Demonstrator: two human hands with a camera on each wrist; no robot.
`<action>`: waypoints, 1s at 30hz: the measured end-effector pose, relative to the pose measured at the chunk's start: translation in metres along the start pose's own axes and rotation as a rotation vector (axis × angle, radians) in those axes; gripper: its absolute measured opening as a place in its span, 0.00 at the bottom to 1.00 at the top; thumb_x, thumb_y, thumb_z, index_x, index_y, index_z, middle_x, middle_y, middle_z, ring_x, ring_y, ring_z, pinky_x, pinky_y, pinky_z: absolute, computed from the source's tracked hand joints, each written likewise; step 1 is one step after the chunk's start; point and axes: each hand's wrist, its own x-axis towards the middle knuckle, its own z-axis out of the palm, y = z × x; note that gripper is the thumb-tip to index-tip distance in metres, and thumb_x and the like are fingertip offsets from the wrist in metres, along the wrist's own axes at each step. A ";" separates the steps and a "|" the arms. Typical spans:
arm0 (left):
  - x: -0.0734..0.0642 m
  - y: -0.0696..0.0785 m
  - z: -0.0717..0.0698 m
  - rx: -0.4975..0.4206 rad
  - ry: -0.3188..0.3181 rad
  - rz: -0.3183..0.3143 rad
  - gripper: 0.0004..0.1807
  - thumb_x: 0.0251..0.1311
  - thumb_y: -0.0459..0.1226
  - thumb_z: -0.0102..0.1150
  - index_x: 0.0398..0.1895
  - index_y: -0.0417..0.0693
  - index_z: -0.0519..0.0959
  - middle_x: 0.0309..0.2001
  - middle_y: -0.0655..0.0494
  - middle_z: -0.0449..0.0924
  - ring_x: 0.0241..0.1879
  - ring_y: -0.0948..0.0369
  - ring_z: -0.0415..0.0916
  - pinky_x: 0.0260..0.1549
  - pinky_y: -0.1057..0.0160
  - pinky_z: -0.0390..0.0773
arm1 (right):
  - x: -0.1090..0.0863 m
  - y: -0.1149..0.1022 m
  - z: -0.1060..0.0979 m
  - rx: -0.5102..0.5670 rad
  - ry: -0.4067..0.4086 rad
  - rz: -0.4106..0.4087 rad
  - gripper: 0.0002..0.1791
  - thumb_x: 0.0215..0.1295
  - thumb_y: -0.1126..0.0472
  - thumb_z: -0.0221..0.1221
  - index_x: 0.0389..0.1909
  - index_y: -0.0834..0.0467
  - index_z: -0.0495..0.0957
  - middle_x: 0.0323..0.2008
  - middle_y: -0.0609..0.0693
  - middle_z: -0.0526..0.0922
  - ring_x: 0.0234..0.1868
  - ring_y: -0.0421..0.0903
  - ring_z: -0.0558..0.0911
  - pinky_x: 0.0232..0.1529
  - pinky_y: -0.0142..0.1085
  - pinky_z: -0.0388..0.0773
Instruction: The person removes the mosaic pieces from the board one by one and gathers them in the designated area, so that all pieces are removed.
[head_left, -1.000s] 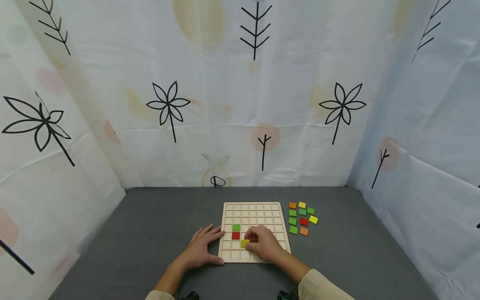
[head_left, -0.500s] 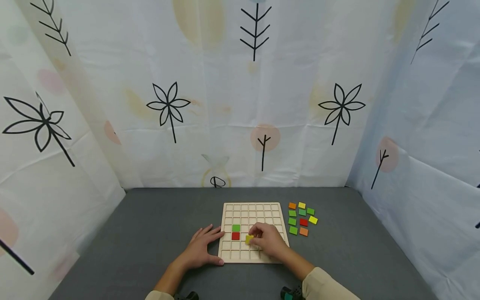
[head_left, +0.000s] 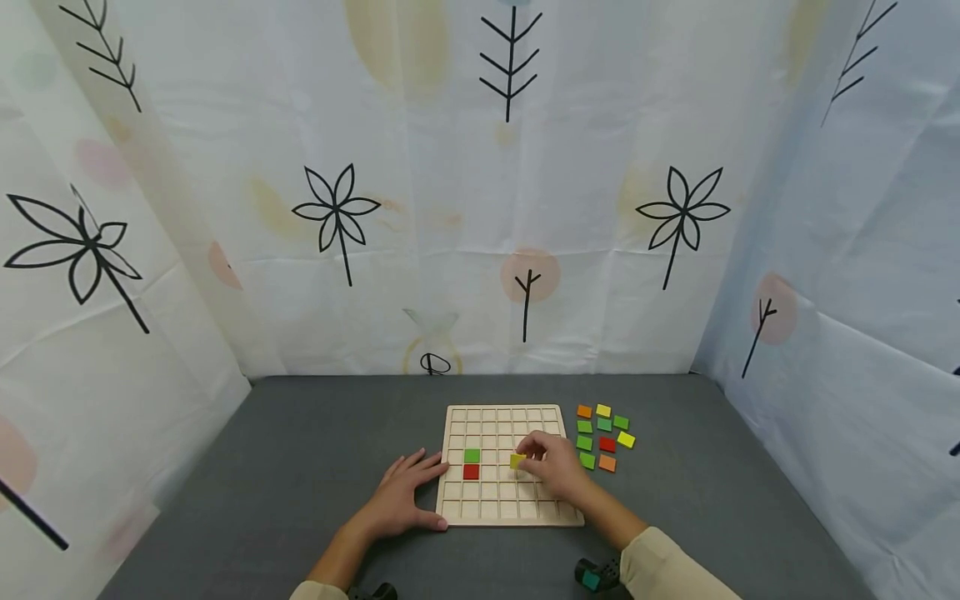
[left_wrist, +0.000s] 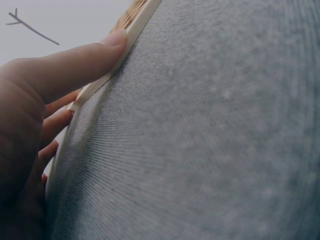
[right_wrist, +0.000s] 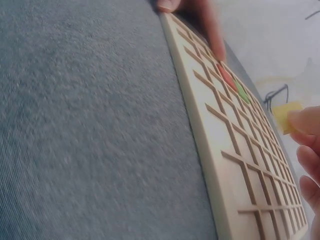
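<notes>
My right hand (head_left: 558, 471) pinches a yellow square tile (head_left: 516, 460) between thumb and fingertips, over the middle of a pale wooden grid board (head_left: 495, 423). In the right wrist view that yellow tile (right_wrist: 286, 116) is held up off the board. Set in the board's left part are a green tile (head_left: 472, 456) and, just nearer, a red tile (head_left: 471, 472). Along the board's left side lies my left hand (head_left: 402, 498), fingers extended and touching the edge. Its thumb (left_wrist: 95, 57) rests at the near left corner.
To the board's right lie several loose tiles, among them a red tile (head_left: 607, 444), an orange tile (head_left: 607, 463) and a yellow tile (head_left: 626, 439). A dark grey cloth (head_left: 330, 433) covers the table. Patterned white curtains (head_left: 600, 317) stand behind and on both sides.
My right hand has lifted the yellow tile from near the red tile and carried it right and away from me, toward the board's centre. The left hand has stayed still.
</notes>
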 end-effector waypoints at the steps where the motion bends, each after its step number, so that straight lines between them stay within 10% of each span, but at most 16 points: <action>1: 0.000 0.000 0.000 -0.002 0.000 0.000 0.51 0.39 0.62 0.73 0.68 0.48 0.70 0.70 0.50 0.63 0.73 0.44 0.48 0.66 0.36 0.40 | 0.000 0.000 -0.002 0.004 0.000 0.003 0.08 0.56 0.68 0.68 0.33 0.55 0.81 0.28 0.41 0.78 0.28 0.38 0.74 0.29 0.32 0.73; 30: 0.000 -0.002 0.001 0.011 -0.003 -0.010 0.52 0.39 0.63 0.72 0.69 0.49 0.70 0.71 0.52 0.63 0.73 0.44 0.48 0.66 0.36 0.40 | -0.029 0.044 -0.074 -0.032 0.261 0.214 0.07 0.55 0.70 0.68 0.35 0.62 0.81 0.27 0.48 0.78 0.26 0.43 0.75 0.24 0.32 0.76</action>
